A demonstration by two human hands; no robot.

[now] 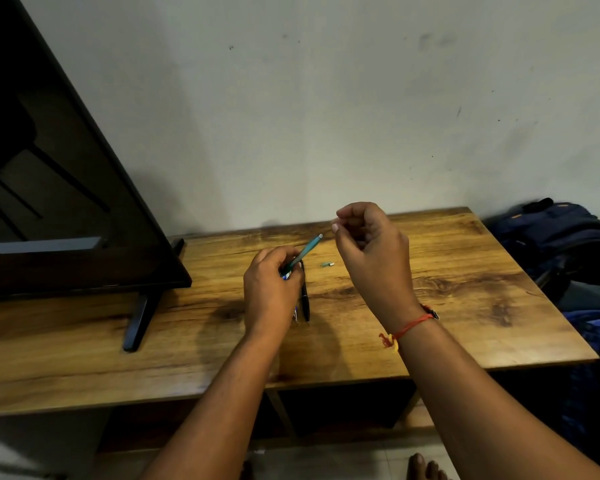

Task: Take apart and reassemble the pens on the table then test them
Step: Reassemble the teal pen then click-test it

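My left hand (272, 285) grips the lower end of a teal pen barrel (307, 247), which points up and to the right above the wooden table (465, 271). My right hand (368, 244) is raised just right of the barrel's tip, its fingers curled and thumb against forefinger; whether it pinches a small part I cannot tell. A small teal and white pen piece (327, 264) lies on the table between my hands. A black pen (305, 303) lies on the table beside my left hand, and another pen's tip (295, 315) shows under that hand.
A black television (49, 168) on a stand foot (141, 320) fills the table's left side. A dark blue backpack (561, 233) sits beyond the table's right edge. A wall stands right behind the table. My bare toes (425, 467) show on the floor below.
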